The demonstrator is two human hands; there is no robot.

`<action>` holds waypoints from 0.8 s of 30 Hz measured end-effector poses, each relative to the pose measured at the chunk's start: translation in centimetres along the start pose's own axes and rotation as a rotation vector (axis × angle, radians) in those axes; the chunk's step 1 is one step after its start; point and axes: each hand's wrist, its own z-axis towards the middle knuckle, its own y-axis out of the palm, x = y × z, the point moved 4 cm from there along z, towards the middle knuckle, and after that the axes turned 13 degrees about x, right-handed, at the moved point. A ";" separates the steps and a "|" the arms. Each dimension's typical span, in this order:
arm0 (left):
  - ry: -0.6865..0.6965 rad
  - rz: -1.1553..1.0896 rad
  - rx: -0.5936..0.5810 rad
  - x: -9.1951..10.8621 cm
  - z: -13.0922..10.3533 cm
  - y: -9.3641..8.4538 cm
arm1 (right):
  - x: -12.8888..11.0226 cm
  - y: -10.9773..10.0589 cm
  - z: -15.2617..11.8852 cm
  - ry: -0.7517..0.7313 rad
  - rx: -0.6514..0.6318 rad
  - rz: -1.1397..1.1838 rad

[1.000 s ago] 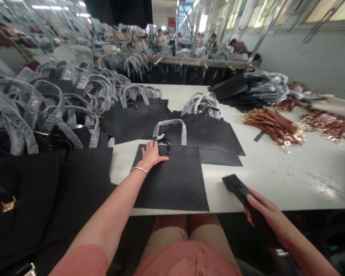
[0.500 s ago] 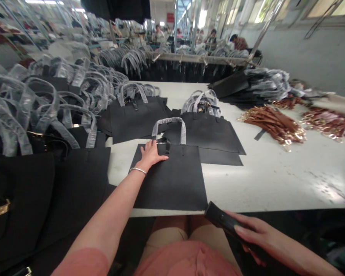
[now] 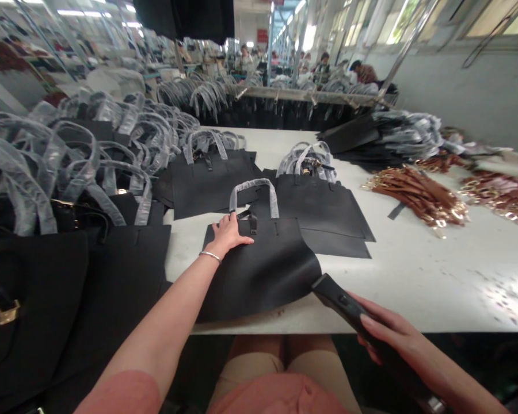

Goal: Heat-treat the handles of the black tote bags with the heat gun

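Observation:
A black bag panel [image 3: 259, 270] with a plastic-wrapped handle [image 3: 254, 185] lies in front of me on the white table [image 3: 414, 276]. My left hand [image 3: 228, 234] rests on its upper left corner by the handle's base, thumb spread out to the right and fingers apart. A small black strap [image 3: 253, 221] hangs at the panel's top edge. My right hand [image 3: 384, 328] is wrapped round a black handheld tool [image 3: 349, 305]. The tool's tip touches or nearly touches the panel's right edge, which is bent upward.
Black bags with wrapped handles [image 3: 133, 132] are heaped at the left. Two smaller stacks [image 3: 211, 184] [image 3: 319, 201] lie beyond the panel. Brown straps [image 3: 416, 195] with gold clasps and more black panels [image 3: 354, 135] lie at the right. People [image 3: 362, 72] sit far back.
My right hand has moved up with the tool. The panel's lower right part has lifted and curved. My left hand stays at the upper left corner.

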 end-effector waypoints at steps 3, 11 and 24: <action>0.004 0.011 0.010 0.0 0.5 -0.2 | 0.5 -0.8 -0.3 0.005 0.089 0.081; 0.028 0.003 0.035 0.2 0.4 -0.1 | 1.3 -1.2 0.4 0.012 0.290 0.196; 0.093 -0.025 0.104 0.4 0.3 -0.3 | 1.3 -1.7 0.2 0.159 0.183 0.074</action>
